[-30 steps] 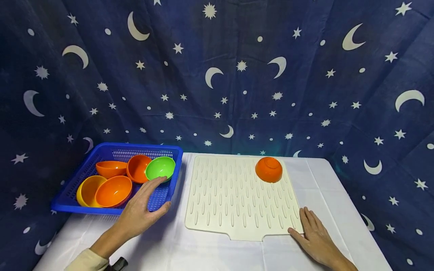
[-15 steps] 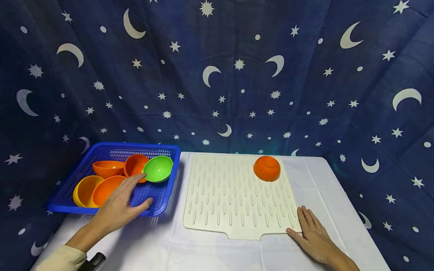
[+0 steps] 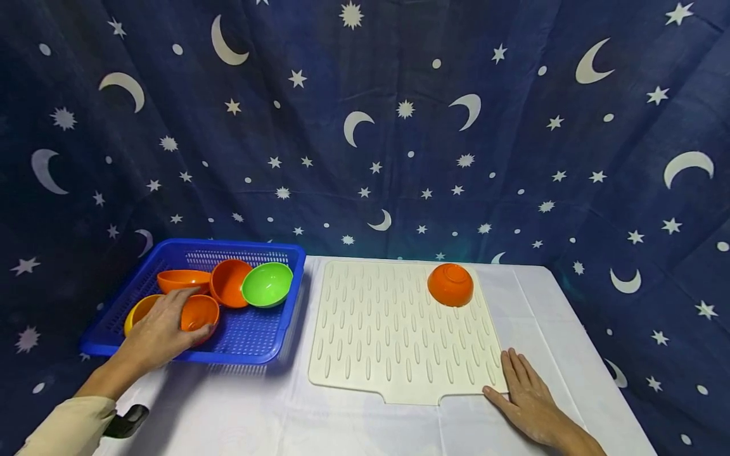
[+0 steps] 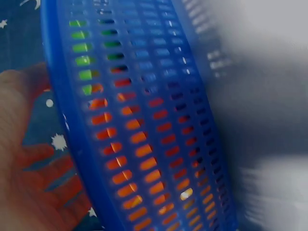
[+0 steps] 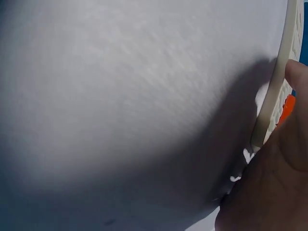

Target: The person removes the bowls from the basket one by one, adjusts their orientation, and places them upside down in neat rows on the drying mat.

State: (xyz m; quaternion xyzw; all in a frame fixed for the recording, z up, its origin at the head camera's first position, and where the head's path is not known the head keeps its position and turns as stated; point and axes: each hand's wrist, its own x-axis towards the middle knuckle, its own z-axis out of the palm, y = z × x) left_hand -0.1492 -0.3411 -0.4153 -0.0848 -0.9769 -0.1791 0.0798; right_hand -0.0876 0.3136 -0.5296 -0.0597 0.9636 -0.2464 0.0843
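Observation:
In the head view my left hand [image 3: 155, 332] hovers over the near side of the blue basket [image 3: 239, 360], its fingers spread. Below it sits an orange bowl [image 3: 201, 313], partly covered by the hand. Contact with that bowl cannot be made out. A yellow bowl [image 3: 137, 310] lies to its left, partly hidden by the hand. Behind are two more orange bowls and a green bowl [image 3: 267, 285]. My right hand [image 3: 530, 400] rests with straight fingers at the near right corner of a cream ridged mat [image 3: 382, 329].
One upside-down orange bowl [image 3: 450, 285] stands on the mat's far right part. A white cloth [image 3: 319, 424] covers the table. Dark blue fabric [image 3: 399, 133] with moons and stars hangs behind and at both sides.
My left hand has moved left, from beside the green bowl to above the near orange bowl. The right hand stays at the mat's corner.

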